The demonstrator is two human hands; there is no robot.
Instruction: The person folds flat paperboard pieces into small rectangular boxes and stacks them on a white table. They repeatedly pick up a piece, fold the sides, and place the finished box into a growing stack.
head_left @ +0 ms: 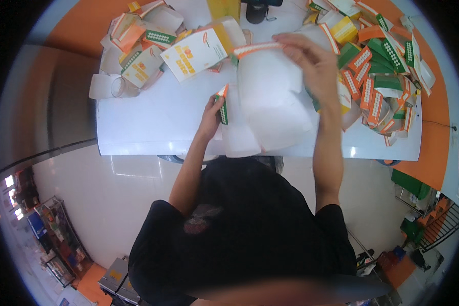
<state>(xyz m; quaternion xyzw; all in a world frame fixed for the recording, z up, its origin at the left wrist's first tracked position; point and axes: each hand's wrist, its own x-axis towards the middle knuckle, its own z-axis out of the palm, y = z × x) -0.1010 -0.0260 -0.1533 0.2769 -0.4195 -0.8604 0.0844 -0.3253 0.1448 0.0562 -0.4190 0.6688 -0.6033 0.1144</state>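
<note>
A big heap of orange, green and white cardboard boxes (pixel 387 84) is lying on the right of the flat white tabletop (pixel 158 120). A smaller heap of white-and-yellow cardboard boxes (pixel 143 66) is sitting on the left. Between them, an open white cardboard carton (pixel 273 86) is stretching near the front edge. Behind, a round black thing (pixel 256 13) is sitting.

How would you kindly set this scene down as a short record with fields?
Left grip: left hand on a green-and-orange edge
Right grip: right hand at the right end of an orange edge of a carton
Carton colour: white on the broad face showing
Unclear: whether both edges belong to one carton
Surface: white table
Left side: heap of white, green, orange and yellow cartons
Right side: heap of mostly orange and green cartons
</note>
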